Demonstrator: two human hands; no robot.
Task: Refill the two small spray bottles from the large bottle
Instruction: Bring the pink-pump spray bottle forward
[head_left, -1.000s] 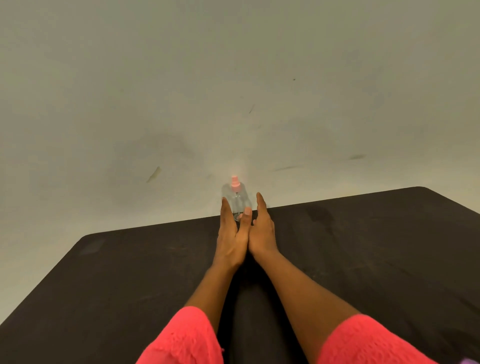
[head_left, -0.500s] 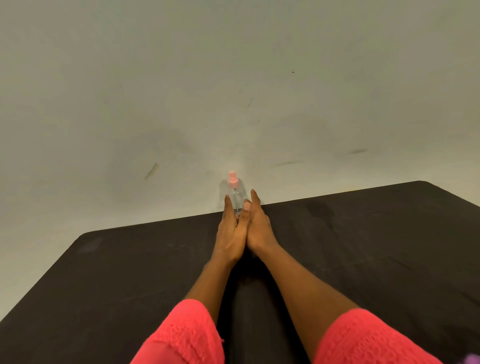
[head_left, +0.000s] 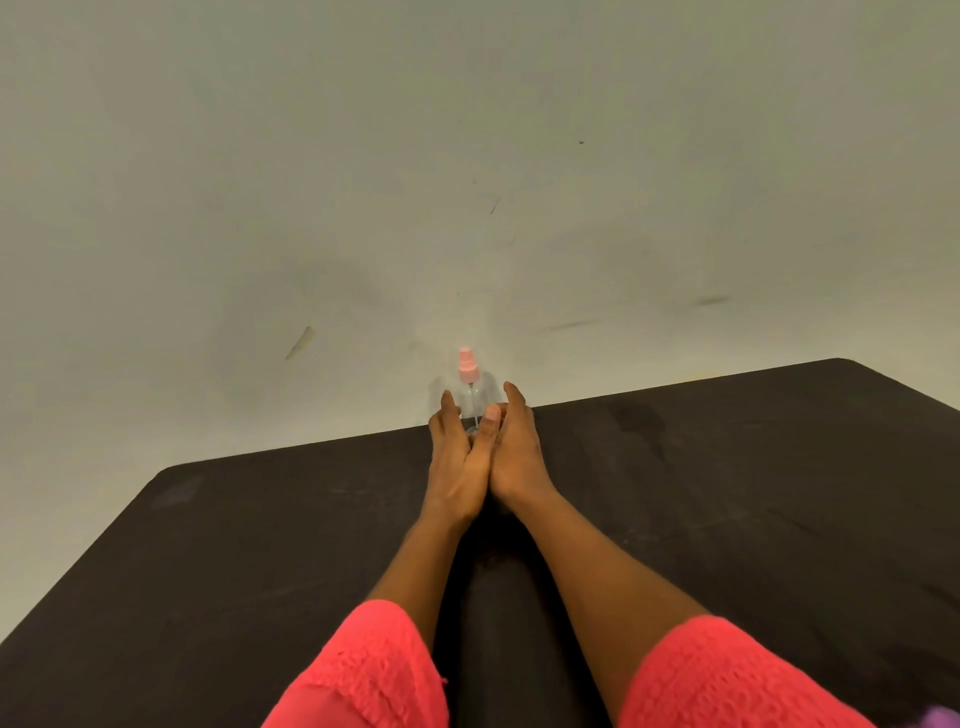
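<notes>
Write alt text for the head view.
A left hand and right hand, pressed side by side, flank a small clear spray bottle with a pink top, upright at the far edge of a dark table. Pink sleeves show below.

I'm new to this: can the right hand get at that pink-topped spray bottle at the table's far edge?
Probably yes: the right hand lies just beside the spray bottle, nothing between them; the left hand flanks its other side.
</notes>
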